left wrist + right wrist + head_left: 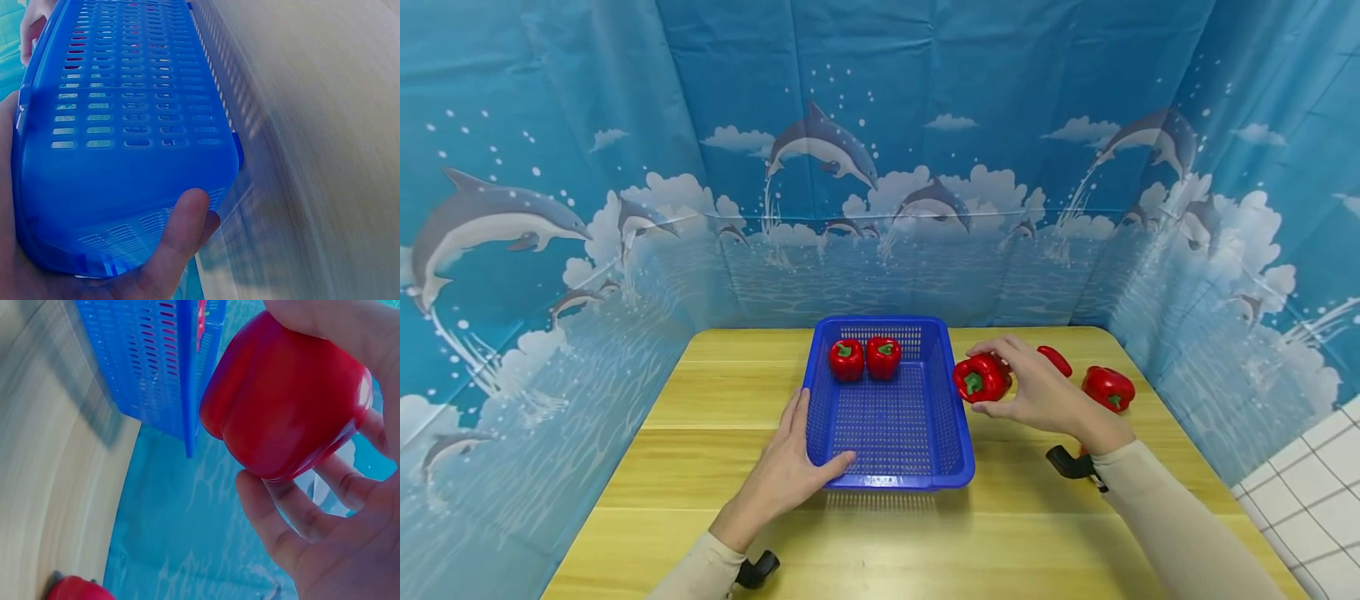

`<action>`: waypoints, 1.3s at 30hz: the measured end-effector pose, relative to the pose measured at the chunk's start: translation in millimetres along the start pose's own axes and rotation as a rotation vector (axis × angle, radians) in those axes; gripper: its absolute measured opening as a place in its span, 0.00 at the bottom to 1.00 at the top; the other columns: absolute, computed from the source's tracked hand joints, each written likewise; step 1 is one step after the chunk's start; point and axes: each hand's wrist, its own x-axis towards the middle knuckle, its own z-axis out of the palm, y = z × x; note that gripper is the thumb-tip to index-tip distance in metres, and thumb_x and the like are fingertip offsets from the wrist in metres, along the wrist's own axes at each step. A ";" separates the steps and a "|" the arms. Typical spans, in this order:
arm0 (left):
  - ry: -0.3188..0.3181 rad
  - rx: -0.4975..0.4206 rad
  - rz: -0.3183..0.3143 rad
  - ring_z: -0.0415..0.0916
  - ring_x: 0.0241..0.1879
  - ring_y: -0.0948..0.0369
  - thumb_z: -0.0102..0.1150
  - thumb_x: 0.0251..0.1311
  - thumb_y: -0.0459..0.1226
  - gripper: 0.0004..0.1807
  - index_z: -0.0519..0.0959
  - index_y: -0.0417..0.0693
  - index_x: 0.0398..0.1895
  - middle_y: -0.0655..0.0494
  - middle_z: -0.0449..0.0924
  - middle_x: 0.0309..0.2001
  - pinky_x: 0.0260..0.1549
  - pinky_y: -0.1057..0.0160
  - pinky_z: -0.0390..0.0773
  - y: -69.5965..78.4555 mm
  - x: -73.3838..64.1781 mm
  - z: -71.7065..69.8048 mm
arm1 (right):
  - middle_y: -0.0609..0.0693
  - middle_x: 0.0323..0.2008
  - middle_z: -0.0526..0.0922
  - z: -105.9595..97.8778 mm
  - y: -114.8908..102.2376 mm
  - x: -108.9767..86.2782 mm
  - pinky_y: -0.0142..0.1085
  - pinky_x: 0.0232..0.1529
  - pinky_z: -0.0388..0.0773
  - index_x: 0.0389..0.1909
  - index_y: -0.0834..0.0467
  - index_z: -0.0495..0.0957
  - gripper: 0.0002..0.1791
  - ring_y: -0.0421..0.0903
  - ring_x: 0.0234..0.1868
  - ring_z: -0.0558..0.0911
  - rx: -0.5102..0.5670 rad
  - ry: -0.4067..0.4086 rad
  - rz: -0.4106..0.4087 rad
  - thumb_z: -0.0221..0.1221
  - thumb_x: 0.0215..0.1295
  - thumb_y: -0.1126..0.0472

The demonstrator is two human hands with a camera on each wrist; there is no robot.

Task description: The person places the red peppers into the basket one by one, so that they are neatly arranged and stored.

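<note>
My right hand (1037, 387) holds a glossy red bell pepper (981, 377) just beyond the right rim of a blue plastic basket (962, 450). Its green stem faces toward me. In the right wrist view, thumb and fingertips clasp the pepper (284, 400) from opposite sides, above the table beside the basket wall (140, 356). At the basket's near left corner, my left hand (786, 467) grips the rim, its thumb over the near edge and its fingers along the left side. Two red bell peppers, one on the left (846, 360) and one on the right (883, 357), sit at the far end inside.
On the wooden table (677, 467), another red bell pepper (1108, 388) lies to the right. A red piece (1056, 360) shows behind my right hand, partly hidden. A blue dolphin-print curtain (880, 267) hangs around the table's back and sides.
</note>
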 end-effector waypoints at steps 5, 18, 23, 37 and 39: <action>0.007 0.009 0.010 0.61 0.91 0.29 0.73 0.68 0.72 0.76 0.38 0.45 0.99 0.40 0.37 0.99 0.83 0.25 0.72 0.0 0.0 -0.5 | 0.52 0.66 0.86 0.2 -7.2 7.9 0.44 0.55 0.93 0.74 0.55 0.80 0.43 0.48 0.58 0.86 0.006 0.000 0.023 0.89 0.61 0.52; 0.003 0.007 0.010 0.63 0.89 0.28 0.74 0.70 0.71 0.75 0.37 0.45 0.99 0.41 0.36 0.99 0.81 0.25 0.74 0.6 -0.9 -1.1 | 0.55 0.64 0.86 4.2 -16.1 25.2 0.58 0.63 0.94 0.73 0.57 0.77 0.46 0.53 0.60 0.89 0.047 -0.005 0.086 0.89 0.61 0.47; 0.002 0.007 0.001 0.63 0.89 0.28 0.73 0.69 0.72 0.76 0.37 0.46 0.99 0.41 0.36 0.99 0.81 0.24 0.74 0.7 -1.2 -1.5 | 0.55 0.64 0.87 8.0 -18.9 31.2 0.59 0.63 0.94 0.74 0.59 0.76 0.47 0.56 0.60 0.89 0.057 -0.005 0.092 0.89 0.61 0.47; -0.001 0.015 -0.006 0.64 0.89 0.27 0.74 0.70 0.69 0.74 0.37 0.47 1.00 0.42 0.36 0.99 0.80 0.23 0.75 1.5 -1.3 -0.7 | 0.56 0.64 0.87 20.0 -31.6 49.8 0.56 0.63 0.95 0.74 0.57 0.74 0.45 0.57 0.61 0.91 0.116 -0.026 0.097 0.87 0.64 0.47; -0.001 0.016 -0.006 0.64 0.88 0.27 0.74 0.70 0.69 0.74 0.37 0.47 1.00 0.42 0.36 0.99 0.80 0.23 0.75 1.8 -1.8 -0.6 | 0.56 0.65 0.87 22.0 -33.4 53.0 0.56 0.63 0.95 0.74 0.57 0.74 0.45 0.56 0.61 0.91 0.120 -0.031 0.104 0.87 0.65 0.46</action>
